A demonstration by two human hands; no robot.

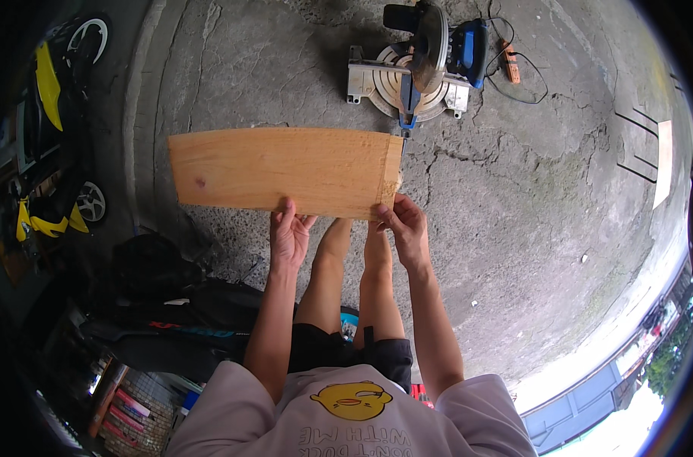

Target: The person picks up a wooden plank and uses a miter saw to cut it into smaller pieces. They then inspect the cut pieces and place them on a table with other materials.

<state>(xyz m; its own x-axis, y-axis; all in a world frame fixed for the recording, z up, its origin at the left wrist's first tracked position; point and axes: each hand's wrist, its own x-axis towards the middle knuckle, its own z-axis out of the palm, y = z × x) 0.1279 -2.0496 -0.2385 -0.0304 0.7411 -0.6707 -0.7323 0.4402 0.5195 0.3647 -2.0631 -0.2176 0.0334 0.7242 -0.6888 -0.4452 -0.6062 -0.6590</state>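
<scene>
At left, a black-and-yellow motorbike (48, 87) stands past the concrete floor's (529, 190) left edge. Next, you hold a wooden board (278, 167) above the floor, its left end free. Your left hand (288, 244) clasps the middle of the near edge, thumb on the upper face, fingers partly hidden beneath. Your right hand (411, 232) pinches the near right corner, thumb on top. Beyond the far right corner, a miter saw (411, 72) rests on the floor; farther right lies an orange power strip (511, 62). The board is probably stiff, fairly light and not slippery; its rough right end may splinter. Holding it near both ends, fingers beneath, should balance it best.
</scene>
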